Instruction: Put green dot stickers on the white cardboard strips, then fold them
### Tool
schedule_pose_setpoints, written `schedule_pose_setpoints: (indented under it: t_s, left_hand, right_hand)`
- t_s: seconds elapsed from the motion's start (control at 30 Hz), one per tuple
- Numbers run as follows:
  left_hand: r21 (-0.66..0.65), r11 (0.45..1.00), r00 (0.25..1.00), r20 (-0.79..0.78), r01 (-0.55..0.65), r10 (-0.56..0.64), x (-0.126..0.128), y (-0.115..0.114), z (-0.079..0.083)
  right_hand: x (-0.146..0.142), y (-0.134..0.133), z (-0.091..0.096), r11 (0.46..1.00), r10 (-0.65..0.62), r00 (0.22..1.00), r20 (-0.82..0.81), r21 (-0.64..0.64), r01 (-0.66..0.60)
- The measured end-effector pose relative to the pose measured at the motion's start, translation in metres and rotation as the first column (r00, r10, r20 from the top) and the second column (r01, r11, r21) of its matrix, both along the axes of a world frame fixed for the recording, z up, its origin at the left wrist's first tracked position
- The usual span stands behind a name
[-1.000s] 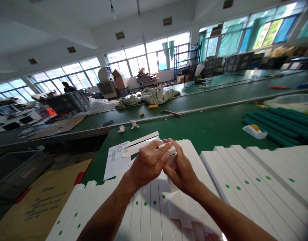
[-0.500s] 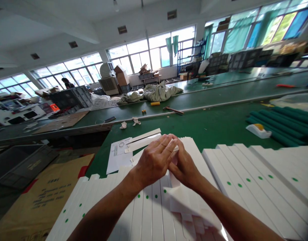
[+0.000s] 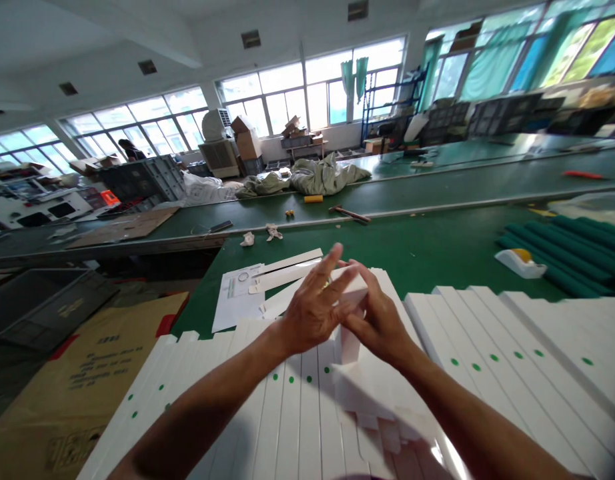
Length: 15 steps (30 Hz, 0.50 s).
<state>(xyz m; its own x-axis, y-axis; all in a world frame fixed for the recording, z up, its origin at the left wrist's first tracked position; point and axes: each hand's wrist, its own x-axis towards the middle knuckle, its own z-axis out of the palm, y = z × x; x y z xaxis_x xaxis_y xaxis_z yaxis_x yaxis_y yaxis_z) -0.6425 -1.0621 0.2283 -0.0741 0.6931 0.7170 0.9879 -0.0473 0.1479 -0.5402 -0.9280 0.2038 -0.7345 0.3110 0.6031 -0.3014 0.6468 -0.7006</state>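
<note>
Both hands together, my left hand (image 3: 312,315) and right hand (image 3: 380,327) pinching a white strip (image 3: 351,345) just above the green-dotted white panel (image 3: 292,413). Looks mid-fold, needs a firm crease next.

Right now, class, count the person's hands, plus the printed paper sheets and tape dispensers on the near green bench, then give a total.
Hands: 2 (left hand, right hand)
Printed paper sheet: 1
Tape dispenser: 1
Total: 4
</note>
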Motion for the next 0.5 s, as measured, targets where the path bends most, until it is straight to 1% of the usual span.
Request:
schedule_pose_setpoints:
  t_s: [0.03,0.07,0.1,0.13,0.17,0.2,0.23,0.27,0.3,0.33,0.37,0.4,0.43,0.5]
  left_hand:
    - [0.051,0.996,0.988,0.142,-0.068,0.06,0.0,0.002,-0.022]
    - [0.073,0.986,0.955,0.271,-0.148,0.124,0.002,0.005,-0.048]
    - [0.038,0.978,0.909,0.376,-0.208,0.179,0.006,0.009,-0.077]
    - [-0.055,0.974,0.87,0.44,-0.222,0.223,0.011,0.015,-0.108]
    - [-0.155,0.964,0.841,0.472,-0.214,0.263,0.018,0.021,-0.139]
    - [-0.246,0.944,0.809,0.496,-0.218,0.316,0.025,0.029,-0.168]
    - [-0.303,0.919,0.763,0.522,-0.252,0.381,0.032,0.036,-0.192]
    - [-0.328,0.891,0.701,0.552,-0.314,0.451,0.038,0.043,-0.211]
    - [-0.332,0.873,0.655,0.578,-0.357,0.488,0.044,0.049,-0.224]
    - [-0.32,0.867,0.622,0.605,-0.381,0.497,0.047,0.054,-0.23]
    - [-0.297,0.872,0.604,0.633,-0.389,0.484,0.049,0.057,-0.231]
    - [-0.268,0.887,0.603,0.656,-0.375,0.454,0.047,0.06,-0.226]
    - [-0.24,0.903,0.607,0.675,-0.357,0.42,0.043,0.061,-0.216]
    - [-0.21,0.913,0.598,0.7,-0.349,0.39,0.024,0.066,-0.19]
  right_hand:
    - [0.001,0.004,-0.002,0.997,-0.032,0.999,0.021,-0.066,0.033]
    - [0.002,0.008,-0.006,0.987,-0.059,0.997,0.045,-0.146,0.065]
    - [0.002,0.012,-0.01,0.969,-0.071,0.994,0.078,-0.229,0.087]
    - [0.003,0.016,-0.015,0.948,-0.068,0.991,0.119,-0.302,0.101]
    - [0.002,0.02,-0.02,0.928,-0.05,0.984,0.168,-0.356,0.109]
    - [0.001,0.023,-0.025,0.913,-0.032,0.976,0.216,-0.392,0.116]
    - [0.0,0.025,-0.03,0.902,-0.022,0.968,0.252,-0.413,0.127]
    - [-0.002,0.028,-0.034,0.893,-0.025,0.962,0.271,-0.427,0.143]
    - [-0.004,0.03,-0.037,0.884,-0.042,0.96,0.276,-0.438,0.165]
    - [-0.007,0.032,-0.038,0.876,-0.058,0.96,0.273,-0.448,0.181]
    - [-0.011,0.036,-0.039,0.871,-0.061,0.963,0.264,-0.456,0.18]
    - [-0.014,0.041,-0.04,0.872,-0.052,0.968,0.245,-0.462,0.164]
    - [-0.017,0.048,-0.041,0.876,-0.038,0.975,0.219,-0.463,0.138]
    - [-0.021,0.065,-0.045,0.885,-0.025,0.985,0.173,-0.453,0.102]
